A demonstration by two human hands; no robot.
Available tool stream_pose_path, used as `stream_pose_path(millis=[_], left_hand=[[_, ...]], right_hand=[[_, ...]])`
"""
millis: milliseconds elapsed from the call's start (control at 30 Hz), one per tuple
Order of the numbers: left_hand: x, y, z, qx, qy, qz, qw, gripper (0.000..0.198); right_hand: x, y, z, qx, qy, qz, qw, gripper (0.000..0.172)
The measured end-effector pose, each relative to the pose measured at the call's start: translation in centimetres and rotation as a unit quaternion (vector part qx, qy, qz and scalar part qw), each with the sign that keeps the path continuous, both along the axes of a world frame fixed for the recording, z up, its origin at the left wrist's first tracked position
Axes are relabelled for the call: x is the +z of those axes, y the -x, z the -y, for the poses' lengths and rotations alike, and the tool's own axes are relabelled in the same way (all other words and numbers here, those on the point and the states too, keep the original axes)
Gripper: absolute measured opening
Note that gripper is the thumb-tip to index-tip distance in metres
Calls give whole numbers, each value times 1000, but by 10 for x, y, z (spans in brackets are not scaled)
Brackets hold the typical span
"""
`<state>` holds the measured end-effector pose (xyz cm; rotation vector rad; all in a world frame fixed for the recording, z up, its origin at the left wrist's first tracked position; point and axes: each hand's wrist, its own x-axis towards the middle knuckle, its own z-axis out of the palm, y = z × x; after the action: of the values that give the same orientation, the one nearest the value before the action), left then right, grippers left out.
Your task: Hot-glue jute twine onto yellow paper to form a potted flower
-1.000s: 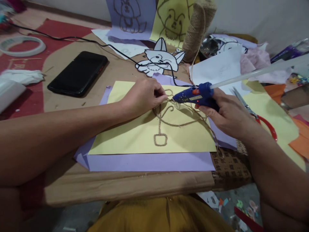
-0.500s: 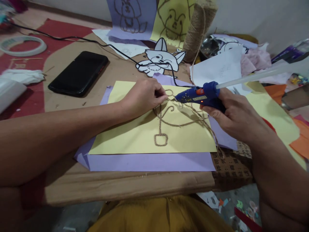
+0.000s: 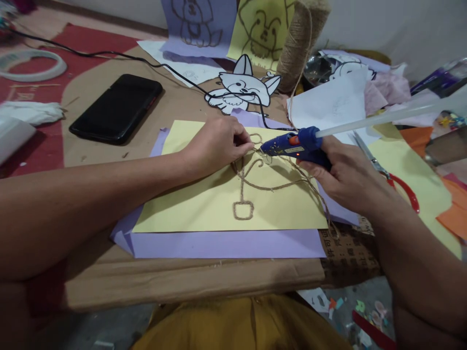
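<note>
The left hand (image 3: pixel 219 143) lies knuckles-up on the yellow paper (image 3: pixel 204 204), fingertips pinched together on the jute twine (image 3: pixel 241 192) at the top of the figure. That pinch pins the strand flat just beside the nozzle. The forearm's weight on the sheet appears to hold the paper from sliding.

The right hand (image 3: pixel 346 177) is wrapped tight around the grip of the blue glue gun (image 3: pixel 295 146). The gun is tilted so its tip points down and left at the pinched spot, almost touching the twine. A clear glue stick (image 3: pixel 375 119) juts from its back toward the desk's right edge, and its black cord (image 3: pixel 164 68) trails off to the far left corner.

The twine already on the paper forms curls, a stem and a small square. A loose length runs off toward the right, and another strand rises to the twine spool (image 3: pixel 297 43) at the far edge.

The yellow paper rests on a purple sheet (image 3: pixel 226 243) over brown cardboard (image 3: pixel 146 282), close to the desk's near edge. Red-handled scissors (image 3: pixel 397 184) lie right of the gun hand, and a black phone (image 3: pixel 116 109) lies to the left.
</note>
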<state>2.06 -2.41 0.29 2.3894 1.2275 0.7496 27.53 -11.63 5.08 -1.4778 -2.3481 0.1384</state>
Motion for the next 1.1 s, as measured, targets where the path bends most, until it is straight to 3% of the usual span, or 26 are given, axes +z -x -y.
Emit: stream_pose_path(millis=[267,1100], left_hand=[[2,-1,0,2,9,-6,1000,19],[1,-1,0,3,11,-7,1000,19]], right_hand=[[-1,10,0,-13,7,-5,1000,34],[0,11,1,-20,-3,5,1000,33]])
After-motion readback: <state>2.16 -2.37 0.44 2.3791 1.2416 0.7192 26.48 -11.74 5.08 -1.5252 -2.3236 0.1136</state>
